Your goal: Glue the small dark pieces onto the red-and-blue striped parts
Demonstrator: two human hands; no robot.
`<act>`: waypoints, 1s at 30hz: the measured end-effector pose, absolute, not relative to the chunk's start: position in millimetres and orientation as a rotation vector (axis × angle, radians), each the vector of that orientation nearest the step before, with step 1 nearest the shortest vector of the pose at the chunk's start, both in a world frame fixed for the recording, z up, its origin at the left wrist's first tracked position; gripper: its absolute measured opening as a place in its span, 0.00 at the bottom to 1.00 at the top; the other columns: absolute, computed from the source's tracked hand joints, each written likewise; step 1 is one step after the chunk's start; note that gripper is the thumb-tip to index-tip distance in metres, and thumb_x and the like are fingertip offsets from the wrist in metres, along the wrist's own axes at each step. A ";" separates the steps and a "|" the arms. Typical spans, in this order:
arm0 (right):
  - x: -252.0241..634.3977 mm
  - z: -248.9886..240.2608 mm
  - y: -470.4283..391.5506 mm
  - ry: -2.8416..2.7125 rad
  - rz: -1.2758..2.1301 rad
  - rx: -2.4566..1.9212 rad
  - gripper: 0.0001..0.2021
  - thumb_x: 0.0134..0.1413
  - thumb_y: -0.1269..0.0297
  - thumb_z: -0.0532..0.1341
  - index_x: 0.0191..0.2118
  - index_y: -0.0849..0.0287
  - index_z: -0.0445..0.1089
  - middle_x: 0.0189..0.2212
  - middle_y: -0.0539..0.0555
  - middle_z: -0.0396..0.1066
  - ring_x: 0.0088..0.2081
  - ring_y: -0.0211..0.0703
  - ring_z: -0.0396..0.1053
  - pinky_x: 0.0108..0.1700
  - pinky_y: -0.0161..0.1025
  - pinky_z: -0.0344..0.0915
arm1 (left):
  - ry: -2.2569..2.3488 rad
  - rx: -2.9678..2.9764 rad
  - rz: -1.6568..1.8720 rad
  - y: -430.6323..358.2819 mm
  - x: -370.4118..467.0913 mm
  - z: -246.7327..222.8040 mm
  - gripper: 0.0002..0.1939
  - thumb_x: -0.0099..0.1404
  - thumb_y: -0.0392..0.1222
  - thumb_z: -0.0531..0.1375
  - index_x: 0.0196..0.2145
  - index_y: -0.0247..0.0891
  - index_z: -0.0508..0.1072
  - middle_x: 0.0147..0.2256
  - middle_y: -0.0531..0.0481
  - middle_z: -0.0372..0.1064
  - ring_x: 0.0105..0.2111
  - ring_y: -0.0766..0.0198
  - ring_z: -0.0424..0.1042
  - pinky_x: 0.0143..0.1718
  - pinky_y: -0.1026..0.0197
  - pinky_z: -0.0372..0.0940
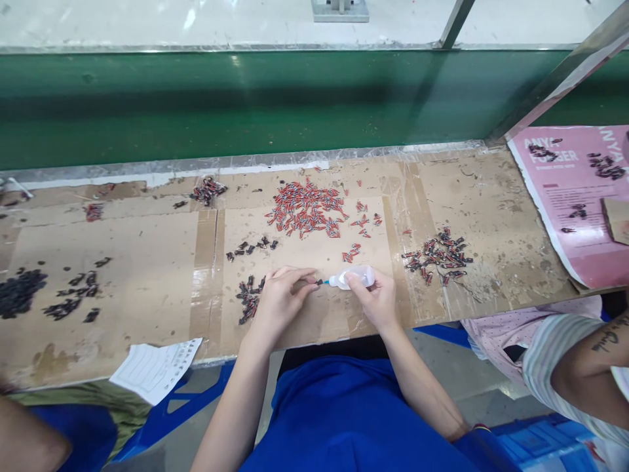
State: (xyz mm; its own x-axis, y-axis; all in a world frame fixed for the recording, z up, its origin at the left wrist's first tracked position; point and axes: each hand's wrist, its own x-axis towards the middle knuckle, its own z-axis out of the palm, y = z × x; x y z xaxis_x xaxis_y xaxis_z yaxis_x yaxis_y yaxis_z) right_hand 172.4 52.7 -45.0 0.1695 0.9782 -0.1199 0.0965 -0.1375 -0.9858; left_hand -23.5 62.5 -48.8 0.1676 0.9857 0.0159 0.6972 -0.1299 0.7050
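Observation:
My left hand pinches a small dark part between thumb and fingertips. Closed round a translucent white squeeze bottle is my right hand; the bottle lies sideways, its thin blue-green tip pointing left at the dark part. Beside my left hand is a small pile of red and black pieces, partly hidden by it. Several loose black pieces lie just beyond. A large heap of red pieces with metallic ends is spread farther back on the cardboard.
More red and black pieces lie to the right, black parts at far left. A paper sheet overhangs the front edge. A pink poster lies at right. People's arms show at both sides; a green panel stands behind.

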 end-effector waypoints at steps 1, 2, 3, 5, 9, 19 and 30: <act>172.1 -45.3 52.8 -1.099 1.124 -1.461 0.11 0.48 0.56 0.66 0.23 0.58 0.73 0.20 0.50 0.72 0.24 0.40 0.66 0.28 0.37 0.64 | 1.588 1.896 0.663 62.6 -23.7 -48.7 0.12 0.60 0.37 0.66 0.42 0.43 0.79 0.35 0.49 0.80 0.40 0.55 0.76 0.49 0.49 0.65; 171.7 -45.5 52.9 -1.094 1.121 -1.464 0.11 0.48 0.56 0.66 0.23 0.58 0.73 0.20 0.50 0.71 0.23 0.40 0.66 0.27 0.37 0.64 | 1.589 1.899 0.649 62.7 -23.8 -48.6 0.11 0.60 0.37 0.66 0.42 0.43 0.79 0.35 0.49 0.80 0.40 0.55 0.76 0.49 0.49 0.65; 171.4 -45.5 53.1 -1.087 1.120 -1.466 0.11 0.48 0.57 0.66 0.23 0.58 0.73 0.20 0.49 0.72 0.23 0.40 0.66 0.27 0.37 0.64 | 1.591 1.900 0.634 62.9 -23.9 -48.4 0.10 0.60 0.37 0.66 0.41 0.43 0.79 0.35 0.49 0.80 0.40 0.54 0.76 0.49 0.49 0.65; 171.4 -45.0 53.6 -1.067 1.119 -1.461 0.11 0.47 0.57 0.66 0.23 0.58 0.74 0.21 0.50 0.73 0.24 0.41 0.68 0.28 0.37 0.65 | 1.593 1.900 0.609 63.3 -23.9 -48.2 0.09 0.61 0.38 0.65 0.41 0.44 0.79 0.35 0.50 0.80 0.41 0.54 0.76 0.49 0.48 0.64; 175.0 -43.2 55.2 -1.001 1.129 -1.422 0.10 0.47 0.56 0.66 0.26 0.58 0.75 0.24 0.52 0.76 0.28 0.45 0.73 0.31 0.40 0.69 | 1.584 1.918 0.597 63.1 -22.1 -49.7 0.09 0.62 0.38 0.64 0.41 0.44 0.78 0.36 0.50 0.80 0.41 0.55 0.75 0.50 0.49 0.62; 138.5 -37.7 67.6 -1.333 1.044 -1.203 0.16 0.46 0.63 0.67 0.41 0.53 0.65 0.41 0.57 0.80 0.53 0.54 0.73 0.54 0.52 0.67 | 1.744 2.113 0.690 50.1 -46.3 -56.7 0.12 0.69 0.39 0.55 0.37 0.47 0.79 0.36 0.49 0.79 0.41 0.54 0.74 0.47 0.50 0.58; 134.1 -43.5 68.8 -1.942 0.774 -1.578 0.24 0.56 0.58 0.66 0.57 0.56 0.66 0.53 0.63 0.74 0.57 0.60 0.63 0.54 0.57 0.62 | 1.693 2.184 0.860 37.6 -52.9 -52.9 0.13 0.69 0.42 0.51 0.35 0.45 0.75 0.34 0.49 0.76 0.39 0.54 0.72 0.43 0.52 0.63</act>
